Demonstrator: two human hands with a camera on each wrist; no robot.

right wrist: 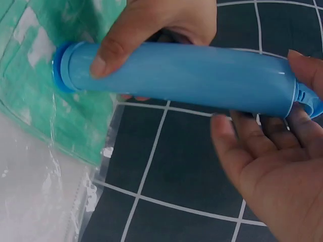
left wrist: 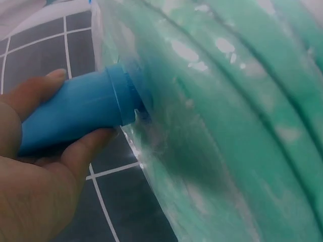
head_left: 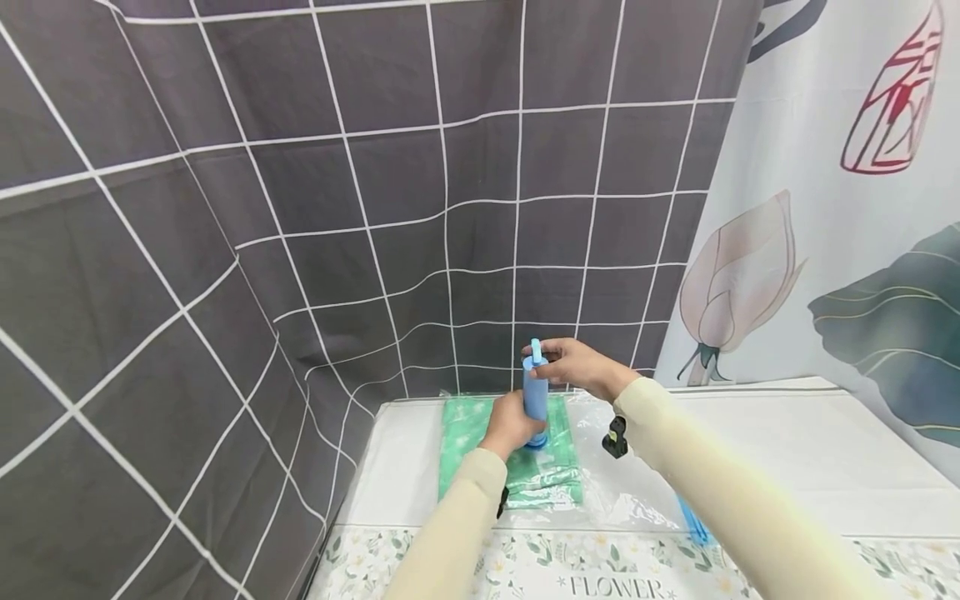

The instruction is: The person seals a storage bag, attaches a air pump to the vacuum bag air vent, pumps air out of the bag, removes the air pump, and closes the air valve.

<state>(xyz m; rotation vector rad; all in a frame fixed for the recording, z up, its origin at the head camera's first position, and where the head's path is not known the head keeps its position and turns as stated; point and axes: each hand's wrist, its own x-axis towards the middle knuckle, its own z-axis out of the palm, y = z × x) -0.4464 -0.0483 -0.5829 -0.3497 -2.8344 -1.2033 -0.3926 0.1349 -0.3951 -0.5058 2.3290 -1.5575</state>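
Note:
A light-blue hand pump (head_left: 535, 400) stands upright in the head view, its lower end against a clear plastic bag (head_left: 551, 492) with folded green-and-white cloth (head_left: 465, 433) inside. My left hand (head_left: 512, 423) grips the lower barrel, with the thumb along its side in the right wrist view. At the top, my right hand (head_left: 581, 367) holds the pump's handle (head_left: 536, 350) between thumb and fingers. The left wrist view shows the pump's collar (left wrist: 119, 96) meeting the bag; whatever lies under it is hidden.
Transparent plastic (head_left: 630, 504) spreads right of the green cloth. Blue strands (head_left: 696, 525) lie partly hidden by the right sleeve. A floral mat (head_left: 495, 554) lines the table's near side; a dark gridded curtain (head_left: 480, 242) hangs behind.

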